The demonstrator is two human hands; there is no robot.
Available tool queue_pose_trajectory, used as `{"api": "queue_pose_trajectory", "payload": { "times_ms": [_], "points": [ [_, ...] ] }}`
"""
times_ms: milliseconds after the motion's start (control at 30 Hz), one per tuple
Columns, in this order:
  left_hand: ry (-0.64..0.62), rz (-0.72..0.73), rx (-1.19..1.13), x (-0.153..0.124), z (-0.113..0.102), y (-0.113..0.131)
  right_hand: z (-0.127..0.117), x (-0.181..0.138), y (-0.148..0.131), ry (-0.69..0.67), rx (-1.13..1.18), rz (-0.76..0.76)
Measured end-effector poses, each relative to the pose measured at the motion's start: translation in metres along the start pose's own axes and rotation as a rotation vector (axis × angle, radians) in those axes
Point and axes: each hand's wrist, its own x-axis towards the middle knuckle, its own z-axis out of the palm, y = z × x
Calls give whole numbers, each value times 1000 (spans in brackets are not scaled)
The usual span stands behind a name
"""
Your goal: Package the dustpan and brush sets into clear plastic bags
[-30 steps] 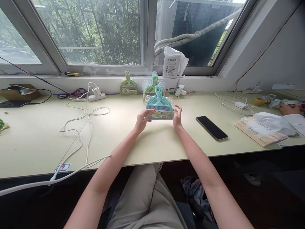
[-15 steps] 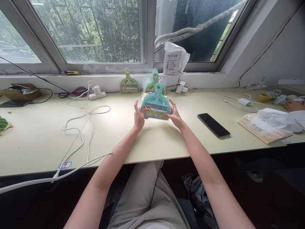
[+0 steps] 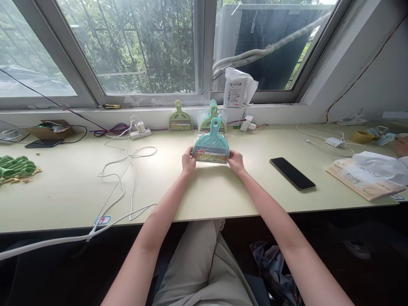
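Note:
A light-blue dustpan and brush set (image 3: 213, 140) in clear wrap stands upright on the table, handle up, with a printed label along its lower part. My left hand (image 3: 189, 161) is closed on its lower left edge. At the lower right edge my right hand (image 3: 235, 161) grips it as well. Right behind it is a row of similar sets, the nearest a green dustpan set (image 3: 204, 121), partly hidden. Another green dustpan set (image 3: 180, 119) leans against the wall to the left of that row.
A black phone (image 3: 292, 173) and a tissue pack (image 3: 366, 174) lie to the right. White cables (image 3: 121, 170) and a power strip (image 3: 140, 133) are on the left, with green items (image 3: 17, 167) farther out. A co-worker's hand (image 3: 402, 146) shows at the right edge.
The view has shifted, so the scene sits lower and farther right. My fingers, spread along the blue set's sides before, are now closed at its lower edges, and the set stands more upright.

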Motion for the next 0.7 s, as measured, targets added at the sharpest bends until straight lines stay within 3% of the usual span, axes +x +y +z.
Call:
{"api": "queue_pose_trajectory", "payload": {
  "times_ms": [200,467,567,700],
  "points": [
    [104,-41,292,21,-30,-19,47,29,-14,8,-140,-99],
    [183,-171,583,80,-105,-79,154,99,-46,-71,-312,-225],
    [216,-181,552,103,-115,-99,190,118,-41,-36,-312,-215],
    [241,-158,523,139,-108,-121,225,143,-20,78,-302,-150]
  ]
}}
